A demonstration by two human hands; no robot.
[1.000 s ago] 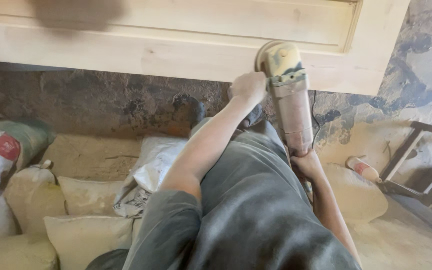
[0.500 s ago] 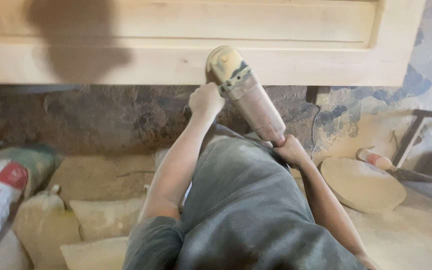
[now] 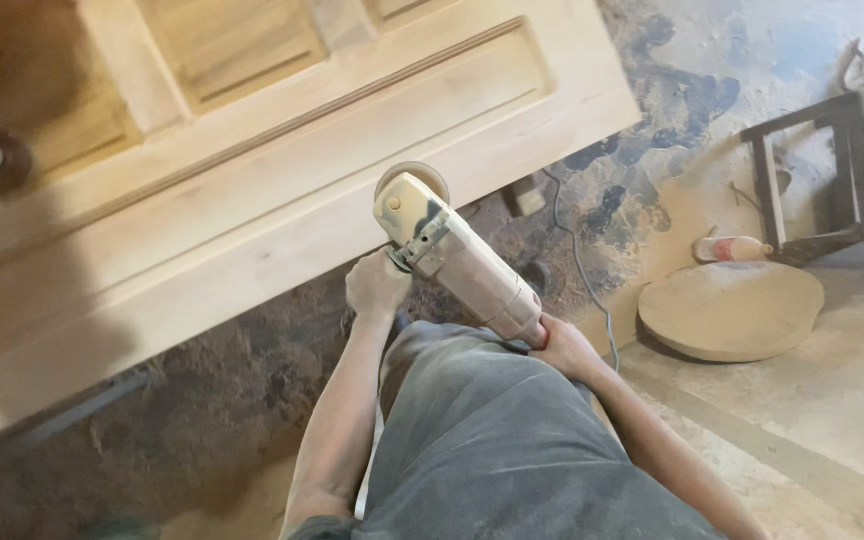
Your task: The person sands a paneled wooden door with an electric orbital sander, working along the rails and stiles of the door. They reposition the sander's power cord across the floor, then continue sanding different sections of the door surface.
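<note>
So both hands are on the sander (image 3: 457, 258): left hand (image 3: 376, 286) wrapped round its side handle, right hand (image 3: 564, 347) gripping the rear end. Its disc sits against the lower edge of the wooden door (image 3: 282, 180). Round wooden slab (image 3: 732, 310) lies on the dusty floor (image 3: 852, 400) nearby.

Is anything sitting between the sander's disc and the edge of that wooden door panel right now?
Nothing visible does. The sander, held by the left hand and right hand, has its disc right at the lower edge of the door panel. The cord trails off behind, clear of it.
</note>
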